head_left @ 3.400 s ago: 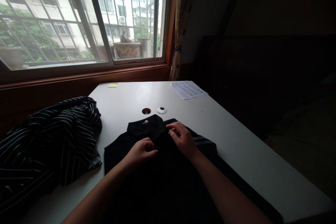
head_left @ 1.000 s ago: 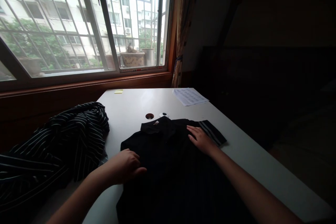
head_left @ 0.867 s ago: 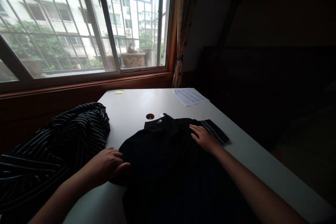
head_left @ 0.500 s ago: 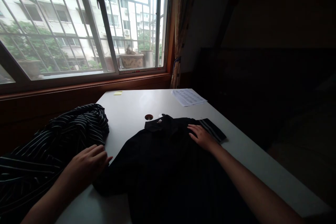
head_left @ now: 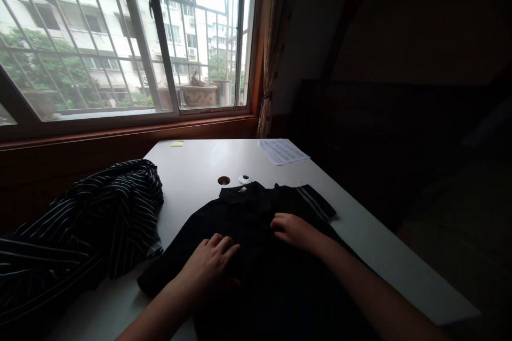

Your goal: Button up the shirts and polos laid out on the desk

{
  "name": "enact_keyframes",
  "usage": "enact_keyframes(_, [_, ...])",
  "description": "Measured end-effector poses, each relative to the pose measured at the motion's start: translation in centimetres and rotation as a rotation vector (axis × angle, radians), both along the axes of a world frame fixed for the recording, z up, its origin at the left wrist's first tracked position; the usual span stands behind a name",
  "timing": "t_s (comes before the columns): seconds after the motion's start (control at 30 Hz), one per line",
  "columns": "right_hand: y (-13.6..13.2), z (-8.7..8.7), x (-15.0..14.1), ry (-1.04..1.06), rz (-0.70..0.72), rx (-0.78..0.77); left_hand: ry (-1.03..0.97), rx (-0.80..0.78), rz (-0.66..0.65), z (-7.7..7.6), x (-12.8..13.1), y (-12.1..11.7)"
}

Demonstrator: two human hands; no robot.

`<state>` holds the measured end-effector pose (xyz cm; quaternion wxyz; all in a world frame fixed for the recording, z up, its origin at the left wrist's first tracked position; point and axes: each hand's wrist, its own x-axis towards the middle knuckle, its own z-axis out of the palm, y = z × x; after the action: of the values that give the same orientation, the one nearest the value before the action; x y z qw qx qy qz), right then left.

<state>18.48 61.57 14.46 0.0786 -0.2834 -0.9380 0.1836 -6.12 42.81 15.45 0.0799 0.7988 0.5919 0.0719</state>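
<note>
A black collared shirt (head_left: 248, 272) with two pale stripes on its right-hand sleeve end lies spread over the white table, collar toward the window. My left hand (head_left: 214, 258) is over the middle of the shirt, palm down, its fingers loosely bent and the thumb apart. Resting on the upper chest below the collar is my right hand (head_left: 295, 230), fingers slightly curled, with a gap between them and the thumb. I see no fabric gripped in either hand. The undersides of both hands are hidden.
A heap of black-and-white striped cloth (head_left: 116, 202) lies at the left. Printed papers (head_left: 283, 151) and a yellow sticky note (head_left: 177, 143) are on the table's far part. A cable hole (head_left: 224, 180) and a round white cover (head_left: 245, 179) sit beyond the collar.
My left hand has moved right, from beside the striped cloth to over the shirt's middle. My right hand has slid from near the striped sleeve down and inward on the chest.
</note>
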Motion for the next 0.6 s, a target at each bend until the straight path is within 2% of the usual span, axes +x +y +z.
enact_keyframes(0.13, [-1.2, 1.2, -1.0, 0.108, 0.021, -0.071, -0.019, 0.049, 0.048, -1.0, -0.2, -0.1])
enact_keyframes(0.2, [-2.0, 2.8, -1.7, 0.219, 0.004, -0.106, -0.066, 0.102, 0.07, -1.4, -0.5, -0.2])
enact_keyframes(0.3, [-3.7, 6.3, -3.0, 0.398, -0.018, -0.111, -0.218, 0.202, 0.068, -1.4, -0.6, 0.0])
enact_keyframes(0.43, [-6.2, 11.7, -5.2, 0.658, 0.021, -0.117, -0.603, 0.204, 0.045, 0.8, 0.6, 0.2])
enact_keyframes(0.5, [-7.2, 14.2, -6.3, 0.819, -0.018, -0.107, -0.83, 0.138, 0.099, 2.2, 1.5, 0.0])
enact_keyframes(0.6, [-8.2, 17.0, -7.9, 1.057, -0.102, -0.216, -1.121, 0.073, 0.203, 3.7, 2.7, -0.3])
